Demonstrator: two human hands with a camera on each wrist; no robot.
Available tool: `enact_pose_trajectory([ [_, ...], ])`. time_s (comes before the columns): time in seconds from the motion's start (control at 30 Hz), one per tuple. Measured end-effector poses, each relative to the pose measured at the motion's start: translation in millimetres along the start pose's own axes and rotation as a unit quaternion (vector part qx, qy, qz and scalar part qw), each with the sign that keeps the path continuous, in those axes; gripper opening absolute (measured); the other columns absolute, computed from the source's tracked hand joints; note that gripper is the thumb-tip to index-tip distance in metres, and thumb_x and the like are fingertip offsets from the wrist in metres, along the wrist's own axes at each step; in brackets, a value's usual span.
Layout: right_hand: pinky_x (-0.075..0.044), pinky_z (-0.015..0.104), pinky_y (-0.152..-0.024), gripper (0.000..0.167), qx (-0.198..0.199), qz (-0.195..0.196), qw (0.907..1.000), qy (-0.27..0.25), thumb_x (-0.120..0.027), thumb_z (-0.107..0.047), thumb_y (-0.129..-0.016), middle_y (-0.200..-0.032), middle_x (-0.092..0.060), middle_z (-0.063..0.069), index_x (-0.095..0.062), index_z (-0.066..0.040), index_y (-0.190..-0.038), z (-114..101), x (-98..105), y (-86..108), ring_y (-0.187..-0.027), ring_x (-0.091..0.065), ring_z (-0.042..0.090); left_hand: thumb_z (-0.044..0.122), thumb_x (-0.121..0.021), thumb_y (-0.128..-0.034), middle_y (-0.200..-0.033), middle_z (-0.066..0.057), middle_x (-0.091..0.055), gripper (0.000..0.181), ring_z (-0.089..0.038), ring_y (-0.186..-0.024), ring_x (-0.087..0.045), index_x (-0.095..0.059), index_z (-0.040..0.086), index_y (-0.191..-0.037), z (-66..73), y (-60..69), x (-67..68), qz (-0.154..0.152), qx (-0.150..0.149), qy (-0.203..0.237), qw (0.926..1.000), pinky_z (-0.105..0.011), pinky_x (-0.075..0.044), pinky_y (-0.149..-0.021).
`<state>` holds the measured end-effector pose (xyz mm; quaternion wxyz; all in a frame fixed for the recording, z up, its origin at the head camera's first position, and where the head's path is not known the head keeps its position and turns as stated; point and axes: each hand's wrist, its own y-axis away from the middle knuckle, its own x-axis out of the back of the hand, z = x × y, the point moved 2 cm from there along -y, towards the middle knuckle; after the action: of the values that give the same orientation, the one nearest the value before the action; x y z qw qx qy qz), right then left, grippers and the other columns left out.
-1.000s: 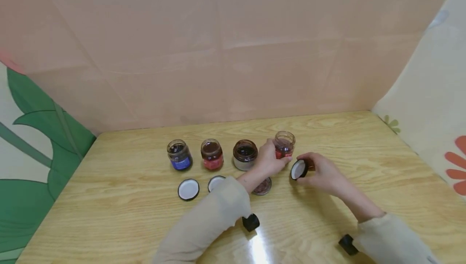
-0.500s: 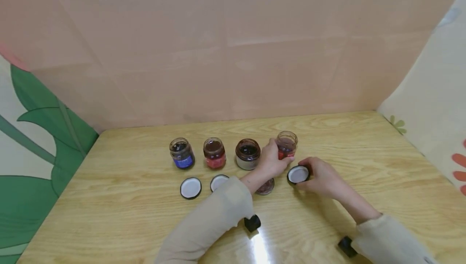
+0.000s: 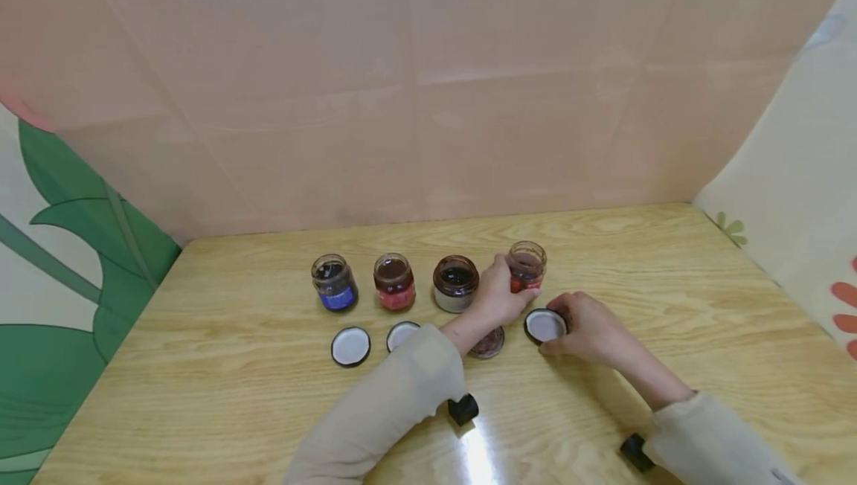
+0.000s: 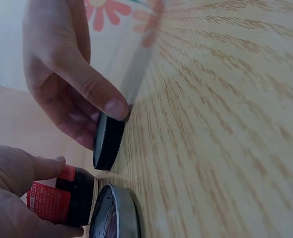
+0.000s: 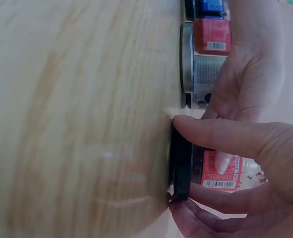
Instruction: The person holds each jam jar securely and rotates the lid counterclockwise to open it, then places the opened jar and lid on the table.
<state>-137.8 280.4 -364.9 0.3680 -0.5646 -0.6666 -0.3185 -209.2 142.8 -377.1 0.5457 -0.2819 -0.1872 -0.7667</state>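
Note:
My left hand (image 3: 494,295) grips the rightmost open glass jar (image 3: 527,259), which has a red label and stands upright on the table. In front of it, my right hand (image 3: 589,332) pinches a black-rimmed jar lid (image 3: 545,326) by its edge, white inside facing up. The left wrist view has this lid (image 4: 108,144) low at the tabletop, between thumb and fingers; whether it fully touches the wood I cannot tell. Another lid (image 3: 490,342), dark and stained inside, lies just left of it, partly behind my left wrist.
Left of the held jar stand open jars in a row: one blue-labelled (image 3: 336,284), one red-labelled (image 3: 394,284), one pale-labelled (image 3: 456,293). Upturned lids lie before them, one at far left (image 3: 350,347), another (image 3: 402,335) partly hidden by my left sleeve. A wall backs the wooden table (image 3: 221,366).
My right hand has lowered the lid and turned it from tilted on edge to nearly flat, white side up. My left hand keeps its hold on the jar.

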Motion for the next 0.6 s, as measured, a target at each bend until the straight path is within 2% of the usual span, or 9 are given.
enact_pose_trajectory([
  [0.17,-0.045,0.037,-0.067,0.060,0.010,0.013,0.9997,0.016,-0.090,-0.023,-0.058,-0.089,-0.062,0.014,-0.063,0.006,-0.103,2.5,-1.8,0.5,-0.080,-0.055,0.023,0.029,-0.076,-0.0828,-0.113,-0.013,-0.064,0.054,-0.022,-0.110,-0.060,-0.048,0.005,-0.121,0.2,0.3,1.3,0.006,-0.004,-0.007,1.0000,-0.027,-0.049,-0.091],
  [0.37,-0.044,0.036,-0.066,0.062,0.000,0.009,0.9999,0.010,-0.091,-0.024,-0.058,-0.091,-0.062,0.014,-0.062,0.004,-0.106,4.6,-0.7,0.5,-0.079,-0.056,0.023,0.027,-0.078,-0.0810,-0.110,-0.013,-0.063,0.053,-0.024,-0.108,-0.061,-0.048,0.004,-0.118,4.2,1.4,3.2,0.009,-0.014,-0.010,0.9998,-0.028,-0.049,-0.089],
  [0.5,-0.046,0.037,-0.067,0.065,-0.011,-0.005,0.9999,0.005,-0.089,-0.025,-0.060,-0.093,-0.063,0.016,-0.060,0.005,-0.110,4.2,1.1,0.7,-0.081,-0.058,0.024,0.028,-0.077,-0.0816,-0.113,-0.010,-0.058,0.057,-0.022,-0.111,-0.057,-0.046,0.005,-0.123,8.7,2.2,4.4,0.003,-0.006,-0.003,1.0000,-0.027,-0.047,-0.092],
  [0.6,-0.050,0.043,-0.072,0.071,-0.023,-0.019,0.9996,0.000,-0.088,-0.028,-0.064,-0.100,-0.064,0.022,-0.057,0.009,-0.116,2.7,4.9,1.1,-0.087,-0.061,0.031,0.029,-0.076,-0.0825,-0.119,-0.010,-0.052,0.063,-0.021,-0.114,-0.053,-0.043,0.005,-0.129,13.5,2.9,6.8,0.002,-0.005,0.001,1.0000,-0.028,-0.045,-0.095],
])
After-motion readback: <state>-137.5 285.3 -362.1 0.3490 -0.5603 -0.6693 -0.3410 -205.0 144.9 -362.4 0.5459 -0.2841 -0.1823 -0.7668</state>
